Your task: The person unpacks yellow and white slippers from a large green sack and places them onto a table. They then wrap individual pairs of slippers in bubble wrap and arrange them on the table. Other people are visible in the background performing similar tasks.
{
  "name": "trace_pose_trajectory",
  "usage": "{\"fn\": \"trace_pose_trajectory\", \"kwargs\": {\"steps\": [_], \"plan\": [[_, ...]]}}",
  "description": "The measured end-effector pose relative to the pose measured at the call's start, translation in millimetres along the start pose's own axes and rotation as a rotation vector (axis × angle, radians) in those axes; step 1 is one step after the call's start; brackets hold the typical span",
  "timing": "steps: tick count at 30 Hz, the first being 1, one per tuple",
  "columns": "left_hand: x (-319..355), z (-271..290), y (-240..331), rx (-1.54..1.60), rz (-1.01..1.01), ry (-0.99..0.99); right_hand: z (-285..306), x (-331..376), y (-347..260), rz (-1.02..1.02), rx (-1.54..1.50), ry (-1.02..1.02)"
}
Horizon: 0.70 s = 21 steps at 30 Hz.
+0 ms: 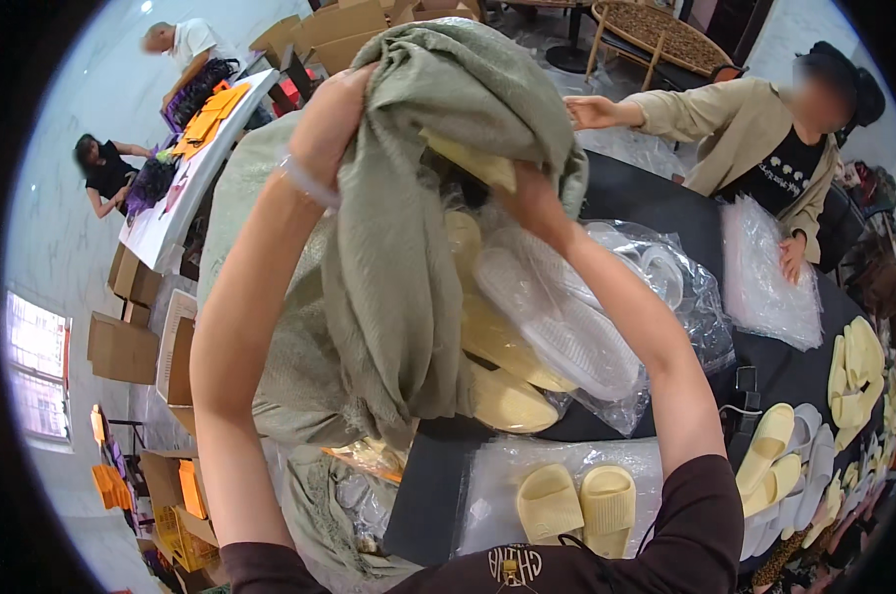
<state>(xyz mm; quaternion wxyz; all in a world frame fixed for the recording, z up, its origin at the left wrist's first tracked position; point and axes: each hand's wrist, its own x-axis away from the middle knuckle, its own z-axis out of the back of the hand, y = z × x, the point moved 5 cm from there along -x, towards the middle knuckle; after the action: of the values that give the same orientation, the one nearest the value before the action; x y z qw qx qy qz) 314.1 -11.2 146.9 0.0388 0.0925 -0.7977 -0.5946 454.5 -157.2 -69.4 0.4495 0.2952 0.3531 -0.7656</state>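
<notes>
A large grey-green woven sack (388, 297) is lifted in front of me, its cloth bunched and hanging in folds. My left hand (331, 124) is closed on the sack's upper edge. My right hand (535, 203) reaches into the sack's mouth, and its fingers are hidden there. Against that hand lies a pale yellow slipper (472, 160), partly covered by cloth. Beneath my right forearm, white slippers (566, 322) in clear plastic rest beside yellow slippers (507, 396) at the sack's opening.
A yellow slipper pair (578, 505) lies on clear bags (487, 475) on the black table (423, 495). More slippers (764, 460) line the right side. Across the table, a person in a beige shirt (705, 124) reaches toward the sack, other hand on plastic bags (769, 267). Cardboard boxes (121, 346) stand left.
</notes>
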Motion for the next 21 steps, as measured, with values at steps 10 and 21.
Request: {"fn": "trace_pose_trajectory", "kwargs": {"steps": [10, 21], "plan": [[148.4, 43.0, 77.1, -0.004, -0.548, -0.148, 2.1, -94.8, 60.7, -0.249, -0.52, 0.145], [37.0, 260.3, 59.4, -1.607, -0.377, 0.697, 19.4, -121.0, 31.2, -0.974, -1.501, -0.368]]}}
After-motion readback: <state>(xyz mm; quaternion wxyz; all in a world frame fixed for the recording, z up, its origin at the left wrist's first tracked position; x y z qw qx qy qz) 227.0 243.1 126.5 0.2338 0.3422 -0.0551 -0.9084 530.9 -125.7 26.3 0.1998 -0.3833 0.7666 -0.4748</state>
